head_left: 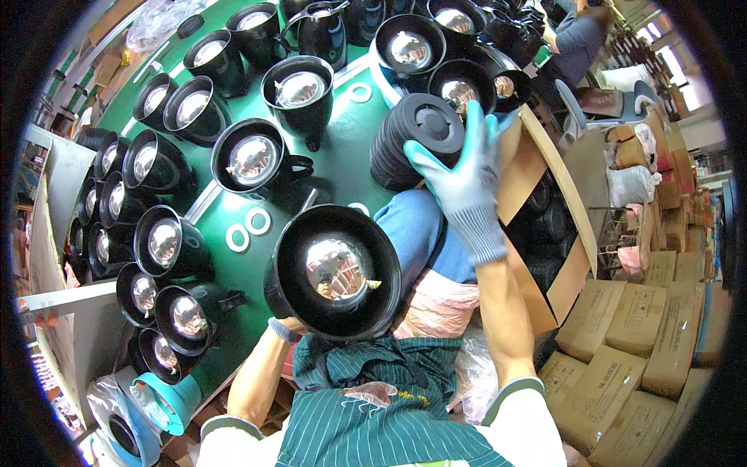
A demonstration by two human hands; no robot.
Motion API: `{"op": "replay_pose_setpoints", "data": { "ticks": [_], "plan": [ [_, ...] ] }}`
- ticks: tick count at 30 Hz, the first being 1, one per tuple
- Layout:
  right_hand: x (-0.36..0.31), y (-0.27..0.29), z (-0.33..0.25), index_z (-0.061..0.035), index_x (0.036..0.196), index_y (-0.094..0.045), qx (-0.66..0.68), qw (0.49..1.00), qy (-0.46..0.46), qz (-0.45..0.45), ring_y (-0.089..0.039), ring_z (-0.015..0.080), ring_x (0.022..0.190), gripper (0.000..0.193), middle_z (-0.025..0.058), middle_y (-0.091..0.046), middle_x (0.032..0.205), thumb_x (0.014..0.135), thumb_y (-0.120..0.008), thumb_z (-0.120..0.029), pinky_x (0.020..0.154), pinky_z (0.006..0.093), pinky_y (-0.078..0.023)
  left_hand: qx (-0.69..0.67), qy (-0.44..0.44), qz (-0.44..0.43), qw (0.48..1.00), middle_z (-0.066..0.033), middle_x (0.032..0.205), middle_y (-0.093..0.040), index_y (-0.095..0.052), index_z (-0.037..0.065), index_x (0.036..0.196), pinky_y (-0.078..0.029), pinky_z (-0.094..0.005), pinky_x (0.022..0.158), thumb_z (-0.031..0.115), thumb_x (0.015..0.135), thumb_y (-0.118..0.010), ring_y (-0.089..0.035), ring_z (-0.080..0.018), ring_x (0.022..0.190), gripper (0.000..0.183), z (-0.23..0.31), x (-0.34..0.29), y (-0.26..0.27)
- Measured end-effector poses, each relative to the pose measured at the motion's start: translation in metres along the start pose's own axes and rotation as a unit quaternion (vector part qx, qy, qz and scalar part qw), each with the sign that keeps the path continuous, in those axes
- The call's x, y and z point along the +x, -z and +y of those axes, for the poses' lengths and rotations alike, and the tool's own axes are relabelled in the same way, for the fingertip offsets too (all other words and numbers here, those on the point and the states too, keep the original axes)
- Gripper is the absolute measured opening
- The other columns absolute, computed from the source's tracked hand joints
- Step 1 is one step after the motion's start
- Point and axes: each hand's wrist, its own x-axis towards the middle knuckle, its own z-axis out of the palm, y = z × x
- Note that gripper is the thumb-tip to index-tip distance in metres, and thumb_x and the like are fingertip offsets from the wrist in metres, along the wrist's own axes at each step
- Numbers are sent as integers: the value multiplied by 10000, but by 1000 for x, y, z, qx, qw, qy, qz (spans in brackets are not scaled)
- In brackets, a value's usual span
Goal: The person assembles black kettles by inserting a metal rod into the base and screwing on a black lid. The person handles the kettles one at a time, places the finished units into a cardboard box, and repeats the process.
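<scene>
My left hand (291, 324) is mostly hidden behind a large black jug body (278, 292), which it holds tilted over my lap. A mirror-bright dome (336, 268) shows inside its round opening. My right hand (467, 175), in a grey and teal glove, reaches to a stack of ribbed black round discs (393, 148). Its thumb lies over the face of the end disc (433, 124), and the fingers stretch past that disc's right edge. Whether the hand bears any of the disc's weight cannot be seen.
Many black jug bodies (298, 86) with silvery insides crowd the green table (249, 280). White rings (237, 238) lie among them. An open carton (560, 303) with black parts stands right of my knees. Stacked cartons (622, 366) fill the right side; another person (580, 50) sits beyond.
</scene>
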Motion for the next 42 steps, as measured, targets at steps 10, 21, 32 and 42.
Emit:
{"op": "replay_pose_setpoints", "data": {
  "ticks": [10, 21, 32, 42],
  "plan": [
    [-24, 5, -8, -89, 1498, -537, 218, 970, 111, -6, -388, 388, 1472, 798, 248, -363, 1575, 811, -874, -314, 1215, 449, -341, 195, -70, 33, 978, -146, 1465, -581, -566, 95, 1451, -387, -475, 1184, 332, 862, -797, -545, -322, 1344, 676, 6, 11, -12],
    [-104, 80, 9, -238, 1466, -621, 349, 842, 274, -307, -234, 504, 1513, 825, 296, -175, 1648, 707, -876, -437, 1242, 572, -190, 623, -249, -243, 700, -141, 1494, -555, -582, 116, 1450, -342, -491, 1220, 384, 889, -772, -521, -327, 1369, 650, 70, 29, -56],
    [-116, 112, 15, -156, 1343, -715, 464, 817, 251, -231, -315, 492, 1467, 700, 277, -282, 1579, 705, -890, -387, 1222, 558, -254, 546, -201, -301, 755, -152, 1433, -587, -598, 100, 1418, -394, -474, 1164, 307, 917, -743, -560, -319, 1304, 562, 49, 28, -78],
    [-128, 103, 23, -258, 1146, -816, 499, 822, 243, -128, -385, 500, 1423, 506, 264, -443, 1519, 673, -890, -423, 1187, 603, -301, 534, -210, -311, 758, -166, 1349, -636, -624, 72, 1371, -463, -443, 1084, 243, 902, -748, -620, -311, 1209, 514, 42, 31, -85]
  ]
}}
